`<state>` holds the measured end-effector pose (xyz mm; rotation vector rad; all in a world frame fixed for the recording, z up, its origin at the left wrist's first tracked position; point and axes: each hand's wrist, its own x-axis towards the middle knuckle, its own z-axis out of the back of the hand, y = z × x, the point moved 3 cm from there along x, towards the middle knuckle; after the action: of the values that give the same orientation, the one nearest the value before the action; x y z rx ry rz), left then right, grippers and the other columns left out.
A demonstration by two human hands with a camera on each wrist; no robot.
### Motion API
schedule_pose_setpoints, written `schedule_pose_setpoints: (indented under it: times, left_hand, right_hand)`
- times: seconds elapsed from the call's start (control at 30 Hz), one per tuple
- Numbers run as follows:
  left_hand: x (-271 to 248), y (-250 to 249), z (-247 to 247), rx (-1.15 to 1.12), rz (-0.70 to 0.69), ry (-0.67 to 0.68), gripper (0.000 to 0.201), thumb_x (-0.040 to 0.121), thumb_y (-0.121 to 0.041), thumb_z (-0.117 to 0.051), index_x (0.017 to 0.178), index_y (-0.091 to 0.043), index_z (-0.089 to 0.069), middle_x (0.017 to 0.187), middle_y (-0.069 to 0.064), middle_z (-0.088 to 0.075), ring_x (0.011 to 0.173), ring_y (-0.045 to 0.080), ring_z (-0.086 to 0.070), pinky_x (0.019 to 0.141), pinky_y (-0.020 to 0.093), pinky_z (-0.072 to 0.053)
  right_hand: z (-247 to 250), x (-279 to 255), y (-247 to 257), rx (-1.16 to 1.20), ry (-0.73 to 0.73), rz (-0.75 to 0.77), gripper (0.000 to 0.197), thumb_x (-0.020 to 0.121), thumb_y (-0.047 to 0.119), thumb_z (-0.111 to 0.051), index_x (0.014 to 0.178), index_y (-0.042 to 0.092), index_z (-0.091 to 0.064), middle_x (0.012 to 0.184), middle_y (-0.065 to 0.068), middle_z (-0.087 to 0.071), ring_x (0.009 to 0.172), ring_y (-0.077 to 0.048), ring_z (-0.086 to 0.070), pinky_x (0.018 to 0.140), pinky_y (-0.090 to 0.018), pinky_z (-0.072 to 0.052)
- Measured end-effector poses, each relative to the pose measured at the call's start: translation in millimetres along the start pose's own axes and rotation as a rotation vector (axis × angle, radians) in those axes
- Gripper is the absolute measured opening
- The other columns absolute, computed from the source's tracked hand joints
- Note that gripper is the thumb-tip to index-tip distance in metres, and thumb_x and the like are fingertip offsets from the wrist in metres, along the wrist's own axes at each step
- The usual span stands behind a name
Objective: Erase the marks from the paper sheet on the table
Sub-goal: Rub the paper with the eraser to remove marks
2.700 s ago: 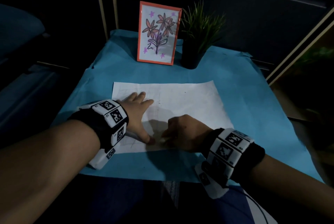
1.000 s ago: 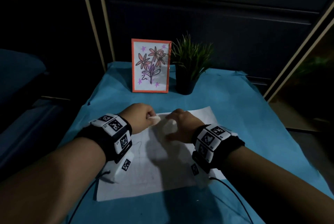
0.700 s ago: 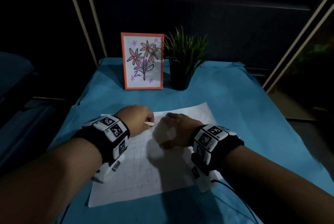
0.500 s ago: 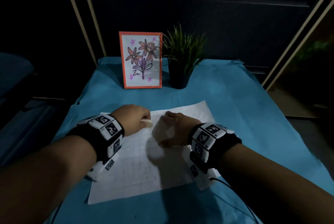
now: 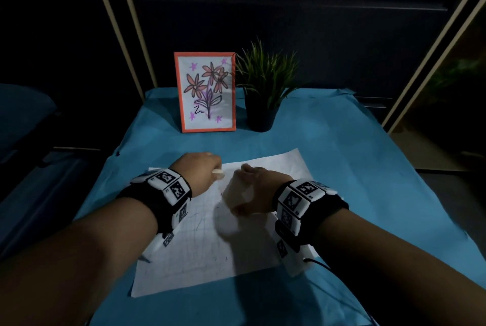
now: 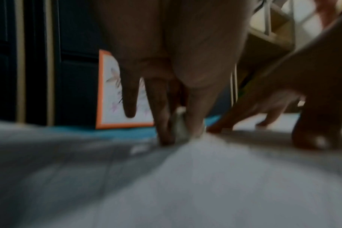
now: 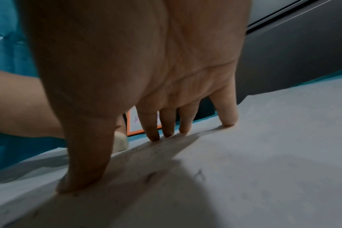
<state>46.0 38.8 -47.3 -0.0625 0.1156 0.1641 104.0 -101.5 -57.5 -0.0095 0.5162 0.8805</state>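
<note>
Left hand: pinching the eraser between thumb and fingers, tip down on the paper sheet near its far edge.
Right hand: spread, fingertips and thumb pressed flat on the sheet — pinning it.
Sheet: lying on the blue table cover, angled.
Change: within the last half second, almost none — eraser shifted slightly along the far edge.
Meaning: rubbing likely under way up there; faint marks nearer the body not yet erased.
</note>
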Motion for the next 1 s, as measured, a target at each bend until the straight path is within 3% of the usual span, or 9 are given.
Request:
schedule_pose_setpoints:
  times: [0.17, 0.37, 0.53, 0.67, 0.77, 0.83, 1.0]
  left_hand:
    - [-4.8, -2.3, -0.8, 0.027, -0.095, 0.141, 0.019, 0.096, -0.036, -0.052, 0.106, -0.024, -0.062, 0.110, -0.006, -0.059, 0.103, 0.017, -0.055, 0.077, 0.024, -0.034]
    - [0.9, -0.3, 1.8, 0.022, -0.036, 0.023, 0.023, 0.098, -0.040, -0.048, 0.109, -0.022, -0.057, 0.112, -0.004, -0.059, 0.103, 0.020, -0.055, 0.077, 0.026, -0.033]
    - [-7.4, -1.4, -2.0, 0.011, -0.105, 0.151, 0.016, 0.095, -0.038, -0.053, 0.102, -0.026, -0.061, 0.106, -0.008, -0.060, 0.098, 0.015, -0.055, 0.074, 0.024, -0.032]
    - [-8.0, 1.8, -0.8, -0.041, -0.055, 0.073, 0.021, 0.097, -0.039, -0.049, 0.102, -0.021, -0.058, 0.105, -0.004, -0.059, 0.097, 0.019, -0.056, 0.079, 0.028, -0.038]
    - [-11.3, -2.6, -3.1, -0.028, -0.073, 0.084, 0.017, 0.096, -0.035, -0.052, 0.102, -0.021, -0.060, 0.104, -0.005, -0.058, 0.098, 0.018, -0.056, 0.080, 0.027, -0.039]
    - [-16.2, -4.8, -5.2, -0.030, -0.102, 0.137, 0.014, 0.095, -0.034, -0.054, 0.102, -0.023, -0.061, 0.104, -0.006, -0.058, 0.097, 0.017, -0.056, 0.079, 0.027, -0.039]
    - [-19.4, -4.3, -5.2, -0.055, -0.059, 0.109, 0.020, 0.098, -0.037, -0.048, 0.104, -0.021, -0.059, 0.108, -0.005, -0.058, 0.099, 0.018, -0.056, 0.084, 0.032, -0.044]
  right_hand:
    - [0.9, -1.7, 0.6, 0.014, -0.004, 0.001, 0.090, 0.075, 0.058, -0.067, 0.147, 0.026, -0.024, 0.154, 0.005, -0.022, 0.138, -0.019, -0.031, 0.109, -0.040, -0.034]
    - [1.2, -4.9, -0.5, 0.065, -0.012, 0.008, 0.087, 0.077, 0.054, -0.068, 0.146, 0.023, -0.026, 0.153, 0.004, -0.025, 0.137, -0.019, -0.032, 0.109, -0.036, -0.033]
    - [-1.2, -2.0, -1.0, 0.049, -0.006, 0.016, 0.090, 0.077, 0.054, -0.068, 0.148, 0.022, -0.022, 0.154, 0.002, -0.020, 0.139, -0.019, -0.027, 0.111, -0.035, -0.029]
    - [-6.0, 1.4, -2.4, 0.083, -0.017, 0.000, 0.098, 0.072, 0.058, -0.070, 0.148, 0.026, -0.017, 0.154, 0.008, -0.016, 0.139, -0.018, -0.028, 0.112, -0.038, -0.030]
    - [-9.6, 4.7, -2.7, 0.103, -0.030, -0.030, 0.085, 0.068, 0.060, -0.072, 0.136, 0.026, -0.034, 0.139, 0.007, -0.029, 0.129, -0.020, -0.041, 0.107, -0.040, -0.037]
    - [-10.0, 5.5, -2.0, 0.054, -0.028, 0.003, 0.074, 0.071, 0.059, -0.069, 0.130, 0.026, -0.040, 0.133, 0.004, -0.034, 0.129, -0.021, -0.034, 0.107, -0.043, -0.037]
    - [-8.5, 4.8, -6.1, 0.043, -0.033, -0.014, 0.098, 0.069, 0.066, -0.068, 0.146, 0.028, -0.023, 0.150, 0.007, -0.019, 0.140, -0.019, -0.017, 0.112, -0.042, -0.029]
